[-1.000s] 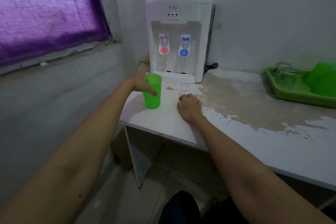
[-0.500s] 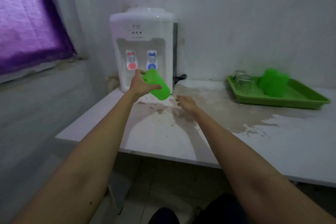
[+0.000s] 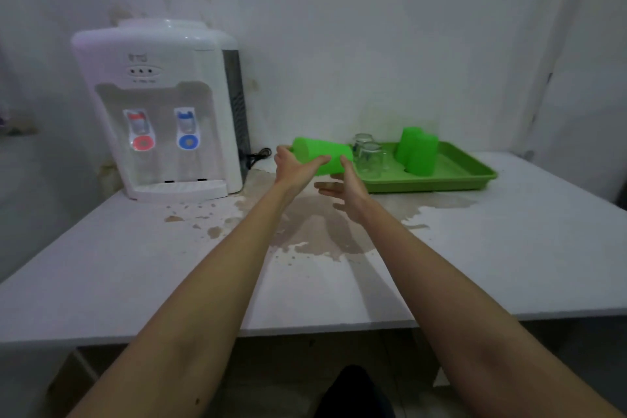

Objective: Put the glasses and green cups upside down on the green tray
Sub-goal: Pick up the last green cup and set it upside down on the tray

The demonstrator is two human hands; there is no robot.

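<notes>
My left hand (image 3: pixel 296 167) grips a green plastic cup (image 3: pixel 320 154), held on its side above the table just left of the green tray (image 3: pixel 451 176). My right hand (image 3: pixel 346 192) is open beneath the cup's rim end, its thumb touching the cup and its fingers spread. On the tray stand two clear glasses (image 3: pixel 369 158) upside down at its left end and two green cups (image 3: pixel 417 153) upside down in the middle.
A white water dispenser (image 3: pixel 163 105) with red and blue taps stands at the back left, its black cord (image 3: pixel 259 154) lying beside it. The white table (image 3: pixel 492 248) has a worn brown patch in the middle. A wall runs behind everything.
My left hand lifted the green cup from the table near the dispenser, tipped it sideways and carried it right towards the tray. My right hand rose off the table to meet it.
</notes>
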